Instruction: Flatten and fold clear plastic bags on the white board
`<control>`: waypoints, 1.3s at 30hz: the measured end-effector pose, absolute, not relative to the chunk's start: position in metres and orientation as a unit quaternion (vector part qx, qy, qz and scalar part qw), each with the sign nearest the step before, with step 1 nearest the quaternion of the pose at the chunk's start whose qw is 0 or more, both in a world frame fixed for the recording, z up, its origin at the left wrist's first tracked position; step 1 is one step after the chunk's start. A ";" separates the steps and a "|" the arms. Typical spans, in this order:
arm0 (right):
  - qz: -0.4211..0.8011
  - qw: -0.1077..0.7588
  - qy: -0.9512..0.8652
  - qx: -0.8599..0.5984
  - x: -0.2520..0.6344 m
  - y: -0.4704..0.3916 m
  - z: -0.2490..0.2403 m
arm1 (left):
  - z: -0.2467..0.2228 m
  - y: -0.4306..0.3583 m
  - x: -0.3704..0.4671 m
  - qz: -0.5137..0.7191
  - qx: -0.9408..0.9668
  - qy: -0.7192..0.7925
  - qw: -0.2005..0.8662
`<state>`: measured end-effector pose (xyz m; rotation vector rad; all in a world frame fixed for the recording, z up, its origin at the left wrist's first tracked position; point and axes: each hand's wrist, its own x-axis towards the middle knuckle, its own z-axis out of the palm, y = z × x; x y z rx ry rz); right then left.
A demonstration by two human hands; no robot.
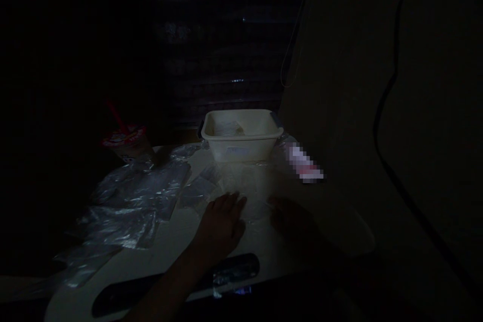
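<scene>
In dim light, my left hand [222,221] lies on the white table [173,241] with its fingers spread, their tips at the edge of a thin clear plastic bag [256,206]. My right hand [285,214] is in deep shadow at the bag's right side. Its fingers look bent together near a thin pale edge, but what they hold is too dark to make out. Beyond both hands stands a cream plastic basin [241,148] with some clear plastic inside. More flat clear packets [202,183] lie left of my hands.
A heap of shiny plastic bags [128,201] covers the table's left side. Behind it stands a cup with a red rim and straw [126,141]. A dark long object [128,292] lies along the front edge. A blurred-out item [305,163] is at right. A cable [396,60] hangs farther right.
</scene>
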<state>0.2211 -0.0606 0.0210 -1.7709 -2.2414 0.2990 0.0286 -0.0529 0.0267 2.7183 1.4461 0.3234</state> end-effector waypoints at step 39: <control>0.063 0.132 -0.846 -0.512 0.224 -0.053 0.017 | 0.024 -0.032 0.035 0.087 0.925 0.367 0.038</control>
